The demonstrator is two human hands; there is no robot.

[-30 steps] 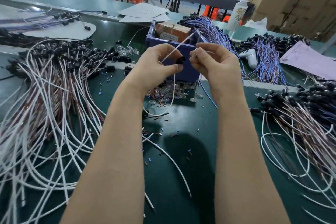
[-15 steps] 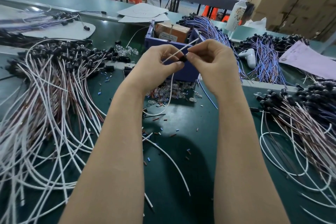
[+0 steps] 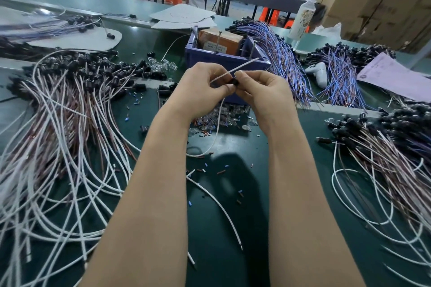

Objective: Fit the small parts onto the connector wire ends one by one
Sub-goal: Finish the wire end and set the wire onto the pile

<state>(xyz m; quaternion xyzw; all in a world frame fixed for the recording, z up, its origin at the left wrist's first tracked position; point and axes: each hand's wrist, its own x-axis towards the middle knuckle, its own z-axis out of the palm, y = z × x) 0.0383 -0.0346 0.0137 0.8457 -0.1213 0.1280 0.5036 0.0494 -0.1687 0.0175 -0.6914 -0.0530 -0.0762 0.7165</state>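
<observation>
My left hand (image 3: pixel 203 87) pinches a thin white wire (image 3: pixel 242 65) whose free end sticks up to the right past both hands. A small black part (image 3: pixel 234 82) sits on that wire between my two thumbs. My right hand (image 3: pixel 261 87) pinches the black part from the right, fingertips meeting those of the left hand. The wire's lower length loops down from my hands to the green table (image 3: pixel 219 193). A heap of small clear parts (image 3: pixel 221 117) lies on the table just beyond my wrists.
A blue bin (image 3: pixel 224 60) with an orange box stands right behind my hands. White and brown wires with black ends are piled at left (image 3: pixel 70 105) and right (image 3: pixel 384 147). Blue wire bundles (image 3: pixel 284 58), a bottle (image 3: pixel 303 16) and a paper sheet (image 3: pixel 394 74) lie further back.
My hands have come together: the right hand moved left to meet the left hand at the black part. The wire end now sticks out further past the right fingers.
</observation>
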